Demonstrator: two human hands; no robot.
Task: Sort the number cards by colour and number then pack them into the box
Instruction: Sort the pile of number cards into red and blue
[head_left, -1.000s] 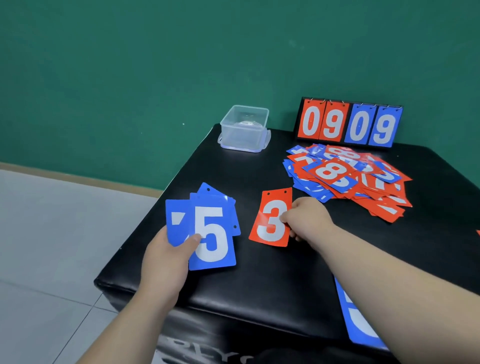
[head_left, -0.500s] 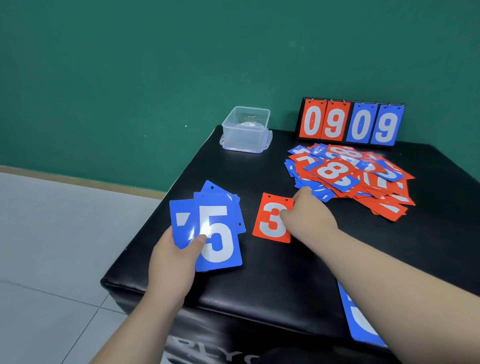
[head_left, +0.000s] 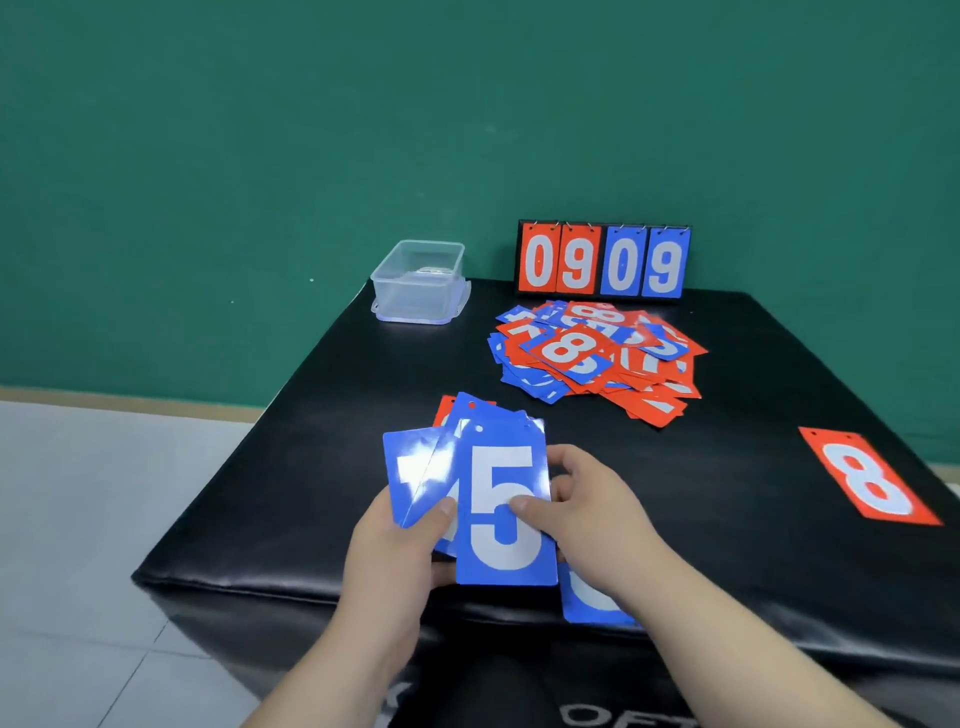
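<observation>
Close to the viewer, a left hand (head_left: 395, 551) grips a fan of glossy blue number cards (head_left: 415, 467), thumb pressed across their fronts. The right hand (head_left: 592, 509) pinches the front blue card marked 5 (head_left: 498, 519), thumb on its face, fingers (head_left: 566, 462) curled behind. Farther back on the black padded desk (head_left: 311, 493) lie a loose heap of red and blue cards (head_left: 597, 358), a clear plastic box (head_left: 421, 283) and a flip scoreboard reading 0909 (head_left: 605, 262). A single red 8 card (head_left: 867, 478) lies flat at right.
</observation>
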